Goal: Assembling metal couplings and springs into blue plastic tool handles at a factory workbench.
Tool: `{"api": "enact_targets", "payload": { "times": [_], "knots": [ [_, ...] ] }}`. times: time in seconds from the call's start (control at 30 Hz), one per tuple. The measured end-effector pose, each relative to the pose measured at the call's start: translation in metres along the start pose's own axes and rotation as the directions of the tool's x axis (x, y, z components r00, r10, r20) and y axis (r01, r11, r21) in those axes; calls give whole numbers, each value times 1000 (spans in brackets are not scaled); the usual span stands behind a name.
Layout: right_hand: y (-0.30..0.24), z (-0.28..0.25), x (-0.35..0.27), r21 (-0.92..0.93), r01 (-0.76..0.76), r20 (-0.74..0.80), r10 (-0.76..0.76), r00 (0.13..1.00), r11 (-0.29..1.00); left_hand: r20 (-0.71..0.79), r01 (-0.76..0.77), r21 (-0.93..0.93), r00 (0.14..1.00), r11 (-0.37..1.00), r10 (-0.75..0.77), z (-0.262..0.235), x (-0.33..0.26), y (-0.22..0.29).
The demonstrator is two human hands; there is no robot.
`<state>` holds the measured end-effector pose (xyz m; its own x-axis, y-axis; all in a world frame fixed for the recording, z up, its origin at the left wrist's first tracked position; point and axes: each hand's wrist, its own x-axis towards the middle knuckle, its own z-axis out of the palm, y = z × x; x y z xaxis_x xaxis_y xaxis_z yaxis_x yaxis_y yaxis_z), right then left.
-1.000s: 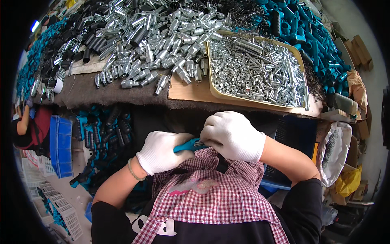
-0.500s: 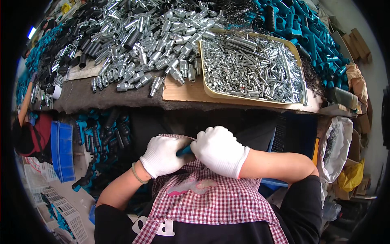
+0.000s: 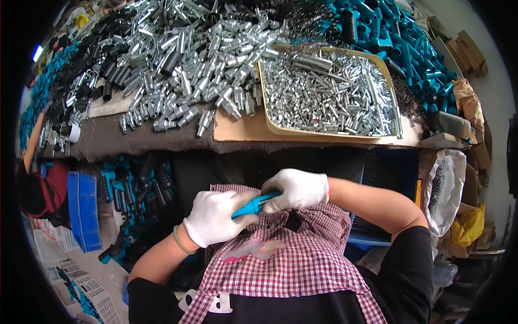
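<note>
A teal plastic tool part (image 3: pixel 252 207), slim and tapered, lies across both white-gloved hands above my lap. My left hand (image 3: pixel 216 217) is wrapped round its left end, thumb along the top. The fingers of my right hand (image 3: pixel 296 190) close on the other end, where a thin bright strip shows beside the teal. Whether a second small piece sits in those fingers is hidden. Beneath the hands spreads a red-and-white checked apron (image 3: pixel 291 264).
A cream-rimmed tray (image 3: pixel 265 102) of small metal pins stands on the bench ahead, beside heaped silver metal fittings (image 3: pixel 183 81). Teal plastic parts (image 3: pixel 415 59) pile up at far right. A blue crate (image 3: pixel 84 211) stands at lower left. Another person's arm (image 3: pixel 34 139) shows at far left.
My right hand has tipped over and moved slightly up and right, uncovering more of the teal part. The left hand has turned a little, lifting the part into view.
</note>
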<state>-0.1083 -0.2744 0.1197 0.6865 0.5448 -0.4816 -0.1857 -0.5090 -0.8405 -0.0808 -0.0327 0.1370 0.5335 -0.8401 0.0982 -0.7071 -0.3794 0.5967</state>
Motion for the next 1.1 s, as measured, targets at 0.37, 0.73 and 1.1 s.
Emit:
{"api": "enact_targets", "payload": {
  "times": [0.37,0.73,1.1],
  "knots": [
    [-45,-46,-41,-713,-125,-654,-590,473,690,-248,-95,26,964,995,99,-3,16,1],
    [-31,-97,-23,-611,-230,-762,-484,430,757,-270,-66,-162,963,985,21,1,19,17],
    [-53,-21,-26,-599,204,-451,-536,714,775,-338,-82,133,933,988,123,-11,25,12]
  ]
}}
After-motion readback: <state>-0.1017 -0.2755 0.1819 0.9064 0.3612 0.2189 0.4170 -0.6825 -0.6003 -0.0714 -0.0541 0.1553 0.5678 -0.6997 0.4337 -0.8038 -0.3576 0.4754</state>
